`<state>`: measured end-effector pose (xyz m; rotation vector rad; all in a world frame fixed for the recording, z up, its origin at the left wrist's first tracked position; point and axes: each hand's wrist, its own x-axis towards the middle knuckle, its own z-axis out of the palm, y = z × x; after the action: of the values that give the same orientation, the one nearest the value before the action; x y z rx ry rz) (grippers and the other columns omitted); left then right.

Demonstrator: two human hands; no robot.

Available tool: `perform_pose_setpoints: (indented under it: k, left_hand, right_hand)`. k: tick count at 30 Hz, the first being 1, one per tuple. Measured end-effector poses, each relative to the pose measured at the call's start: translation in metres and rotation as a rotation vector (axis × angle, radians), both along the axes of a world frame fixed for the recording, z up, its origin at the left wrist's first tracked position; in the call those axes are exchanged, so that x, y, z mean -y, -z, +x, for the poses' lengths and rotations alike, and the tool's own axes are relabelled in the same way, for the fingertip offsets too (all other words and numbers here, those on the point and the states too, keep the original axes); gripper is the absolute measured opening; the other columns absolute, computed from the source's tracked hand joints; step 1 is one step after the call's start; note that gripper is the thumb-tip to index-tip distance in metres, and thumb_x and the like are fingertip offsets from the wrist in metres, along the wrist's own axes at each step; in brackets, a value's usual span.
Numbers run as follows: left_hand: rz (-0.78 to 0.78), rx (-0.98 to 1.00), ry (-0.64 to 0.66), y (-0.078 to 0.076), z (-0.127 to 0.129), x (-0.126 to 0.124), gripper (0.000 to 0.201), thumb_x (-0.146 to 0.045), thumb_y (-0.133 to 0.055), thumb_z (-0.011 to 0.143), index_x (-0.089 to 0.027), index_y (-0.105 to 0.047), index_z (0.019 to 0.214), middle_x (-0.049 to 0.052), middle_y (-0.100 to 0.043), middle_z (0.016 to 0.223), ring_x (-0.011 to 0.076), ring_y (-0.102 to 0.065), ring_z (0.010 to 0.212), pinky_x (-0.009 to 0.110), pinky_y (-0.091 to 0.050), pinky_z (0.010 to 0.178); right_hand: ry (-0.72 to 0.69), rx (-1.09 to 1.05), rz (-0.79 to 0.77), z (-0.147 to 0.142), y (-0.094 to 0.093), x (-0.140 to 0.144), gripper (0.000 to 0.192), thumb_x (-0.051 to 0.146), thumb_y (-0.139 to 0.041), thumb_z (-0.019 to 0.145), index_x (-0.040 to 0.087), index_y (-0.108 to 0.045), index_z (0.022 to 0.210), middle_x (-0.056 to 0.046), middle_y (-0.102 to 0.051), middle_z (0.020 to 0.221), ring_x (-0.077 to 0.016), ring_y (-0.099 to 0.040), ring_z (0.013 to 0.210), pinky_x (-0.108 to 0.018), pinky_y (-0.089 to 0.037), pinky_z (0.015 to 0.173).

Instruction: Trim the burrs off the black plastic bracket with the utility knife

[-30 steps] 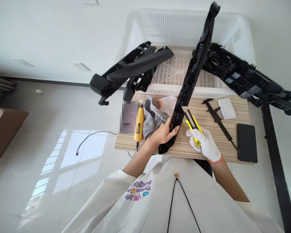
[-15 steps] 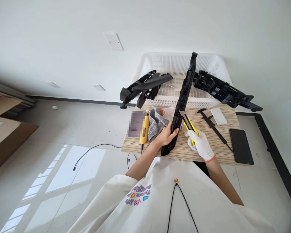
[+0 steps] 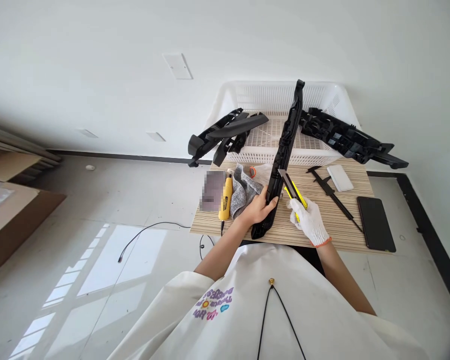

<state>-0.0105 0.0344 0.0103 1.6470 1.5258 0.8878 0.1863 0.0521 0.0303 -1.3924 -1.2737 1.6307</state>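
My bare left hand (image 3: pixel 257 209) is wrapped round the lower part of a long black plastic part (image 3: pixel 284 147), which slants upward and away over the table. My right hand (image 3: pixel 308 220), in a white knitted glove, grips a yellow utility knife (image 3: pixel 294 192). Its blade is out, and the tip lies at the right edge of the black part; whether it touches I cannot tell. Left of my left hand lie a grey cloth (image 3: pixel 243 190) and a yellow handheld tool (image 3: pixel 226 197) with a cable.
A white plastic basket (image 3: pixel 273 157) stands behind, black plastic parts (image 3: pixel 225 132) at its left and more black parts (image 3: pixel 352 136) at its right. A black caliper (image 3: pixel 330 190), a white pad (image 3: pixel 340 178) and a phone (image 3: pixel 376 223) lie on the wooden table (image 3: pixel 345 237). A cardboard box (image 3: pixel 18 220) is far left.
The view has shifted slightly. Both hands keep their grips, and the knife stays near the same spot on the black part.
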Motion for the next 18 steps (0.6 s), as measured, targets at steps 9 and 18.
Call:
perform_pose_setpoints:
  k: [9,18]
  left_hand:
    - [0.005,0.006,-0.004,0.003,-0.002,-0.001,0.035,-0.052,-0.049,0.101,-0.022,-0.051,0.118,0.009,-0.072,0.1,0.0325,-0.071,0.106,0.043,-0.056,0.092]
    - [-0.016,-0.051,-0.008,0.005,-0.003,0.002,0.038,-0.053,-0.048,0.101,-0.021,-0.052,0.122,0.009,-0.072,0.098,0.0312,-0.072,0.098,0.044,-0.057,0.09]
  right_hand:
    - [-0.016,-0.091,-0.133,-0.002,-0.007,-0.004,0.05,0.066,-0.074,0.072,0.017,-0.064,0.075,0.002,-0.051,0.045,-0.0077,-0.039,0.036,-0.019,-0.022,0.033]
    - [-0.027,-0.139,-0.216,0.006,-0.011,-0.01,0.053,0.066,-0.08,0.066,0.015,-0.065,0.069,-0.005,-0.066,0.072,-0.0048,-0.045,0.041,-0.017,-0.023,0.034]
